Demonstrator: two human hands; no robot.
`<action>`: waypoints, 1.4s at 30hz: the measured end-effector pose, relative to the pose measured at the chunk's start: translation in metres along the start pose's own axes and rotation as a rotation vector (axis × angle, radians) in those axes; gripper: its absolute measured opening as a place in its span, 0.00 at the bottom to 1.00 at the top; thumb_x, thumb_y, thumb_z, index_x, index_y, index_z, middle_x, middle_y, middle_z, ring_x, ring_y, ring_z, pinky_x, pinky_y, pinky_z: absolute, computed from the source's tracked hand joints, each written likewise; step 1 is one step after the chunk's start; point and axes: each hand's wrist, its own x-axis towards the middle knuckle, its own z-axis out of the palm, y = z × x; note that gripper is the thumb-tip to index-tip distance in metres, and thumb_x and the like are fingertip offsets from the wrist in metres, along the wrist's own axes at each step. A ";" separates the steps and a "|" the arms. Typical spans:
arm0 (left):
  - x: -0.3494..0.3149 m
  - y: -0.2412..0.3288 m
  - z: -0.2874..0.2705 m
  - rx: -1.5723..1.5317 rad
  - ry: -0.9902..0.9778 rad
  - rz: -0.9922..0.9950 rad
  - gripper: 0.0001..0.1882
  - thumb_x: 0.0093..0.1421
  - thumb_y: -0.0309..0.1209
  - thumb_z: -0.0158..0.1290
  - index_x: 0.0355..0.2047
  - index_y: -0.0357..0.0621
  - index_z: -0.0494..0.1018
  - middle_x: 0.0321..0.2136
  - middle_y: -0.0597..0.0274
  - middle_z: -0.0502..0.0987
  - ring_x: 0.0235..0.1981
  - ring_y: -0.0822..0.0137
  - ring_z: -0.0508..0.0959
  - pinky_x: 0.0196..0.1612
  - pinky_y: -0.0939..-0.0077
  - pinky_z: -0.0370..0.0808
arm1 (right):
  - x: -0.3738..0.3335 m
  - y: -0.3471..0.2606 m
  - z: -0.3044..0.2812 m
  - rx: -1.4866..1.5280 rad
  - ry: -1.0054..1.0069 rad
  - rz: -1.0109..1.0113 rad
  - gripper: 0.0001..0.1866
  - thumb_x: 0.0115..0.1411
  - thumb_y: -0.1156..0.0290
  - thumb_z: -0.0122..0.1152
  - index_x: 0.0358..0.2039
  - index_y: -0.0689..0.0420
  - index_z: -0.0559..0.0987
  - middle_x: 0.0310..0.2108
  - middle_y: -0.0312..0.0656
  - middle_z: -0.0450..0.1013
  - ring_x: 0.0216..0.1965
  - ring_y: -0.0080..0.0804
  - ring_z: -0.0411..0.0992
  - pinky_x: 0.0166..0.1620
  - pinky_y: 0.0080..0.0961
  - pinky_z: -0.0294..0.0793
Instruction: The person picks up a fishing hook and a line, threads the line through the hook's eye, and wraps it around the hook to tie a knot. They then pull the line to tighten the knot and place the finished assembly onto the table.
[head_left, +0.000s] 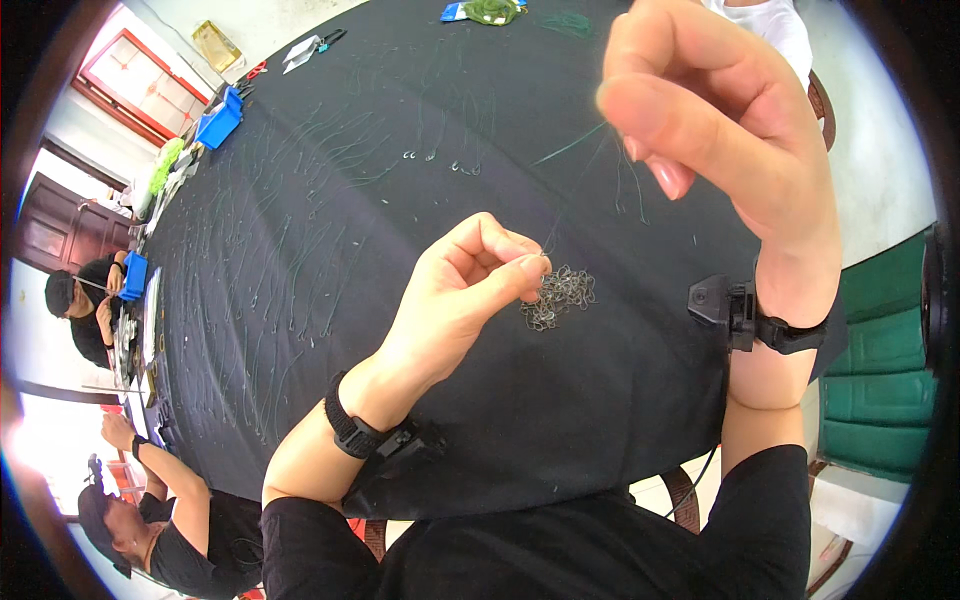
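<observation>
My left hand [462,285] is closed in a pinch over the table. A tiny fish hook, hard to make out, shows at its thumb and fingertip. Just beside and under those fingertips lies a tangled heap of small silver fish hooks [560,300]. My right hand [715,120] is raised higher at the right, its fingers curled and closed. Thin fishing line [618,185] hangs below its fingers, and a faint strand runs down toward my left hand. Exactly where the right fingers grip the line is hidden.
Many dark green lines with hooks [290,270] lie across the black tablecloth [560,420]. At the far edge are a green net bundle [495,10], scissors [330,40] and a blue bin [219,120]. Two people work at the left; another person's white clothing [775,35] shows at top right.
</observation>
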 end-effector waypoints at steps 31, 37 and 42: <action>-0.094 0.067 -0.021 0.649 0.190 0.134 0.10 0.61 0.23 0.61 0.40 0.38 0.71 0.30 0.63 0.80 0.32 0.74 0.81 0.38 0.77 0.78 | 0.001 0.005 0.112 -0.065 -0.357 -0.016 0.06 0.52 0.80 0.70 0.28 0.60 0.80 0.22 0.35 0.69 0.20 0.20 0.65 0.26 0.20 0.64; -0.103 0.069 -0.022 0.685 0.193 0.125 0.10 0.59 0.22 0.61 0.38 0.39 0.71 0.30 0.63 0.80 0.31 0.74 0.81 0.37 0.78 0.78 | -0.006 -0.003 0.128 0.300 -0.357 0.254 0.12 0.55 0.77 0.71 0.39 0.63 0.79 0.24 0.34 0.74 0.24 0.17 0.70 0.28 0.17 0.67; -0.101 0.070 -0.018 0.798 0.158 0.184 0.10 0.58 0.21 0.61 0.37 0.39 0.72 0.30 0.63 0.80 0.31 0.72 0.81 0.36 0.77 0.79 | -0.007 0.000 0.129 0.210 -0.493 0.254 0.10 0.58 0.75 0.70 0.38 0.64 0.79 0.23 0.36 0.75 0.24 0.17 0.71 0.28 0.17 0.68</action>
